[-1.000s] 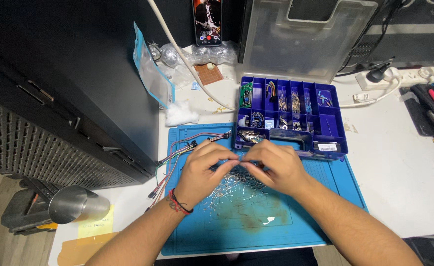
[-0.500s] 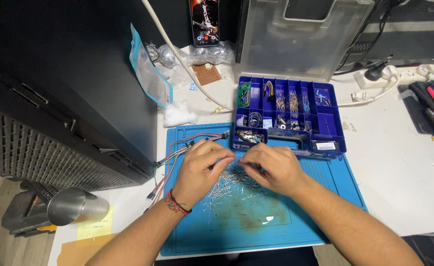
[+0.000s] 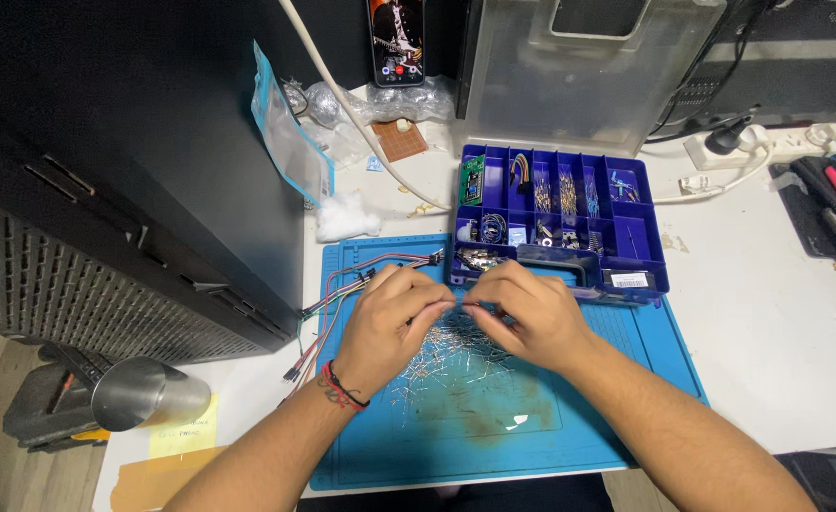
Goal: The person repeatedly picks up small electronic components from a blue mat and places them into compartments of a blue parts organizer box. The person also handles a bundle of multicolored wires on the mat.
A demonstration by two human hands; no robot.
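Since half a second ago the two hands have drawn closer over the blue mat (image 3: 570,436); the fingertips now nearly meet at one point just in front of the parts box (image 3: 560,223), where before they sat slightly apart; the view has otherwise held steady. Judged from this, the work has narrowed to a single piece lifted out of the loose pile.

Left hand (image 3: 390,322): fingers curled, thumb and forefinger pinched on a thin metal pin (image 3: 458,305); a red and black cord band sits on its wrist. Right hand (image 3: 527,313): likewise closed in a pinch on the other end of the same pin; the piece itself is too small to tell in detail.

Pin pile (image 3: 456,365): many short, bright, silvery wire-like pieces, scattered flat on the mat directly below the hands and just in front of the box; they lie crossed in no order; some are hidden under the palms.

Parts box: blue, lid open and upright behind it, compartments holding small components. Left of the box, a bundle of coloured jumper wires (image 3: 342,289) trails off the mat edge; behind the box to the left, a tuft of white wadding (image 3: 347,220) lies on the counter (image 3: 769,341).
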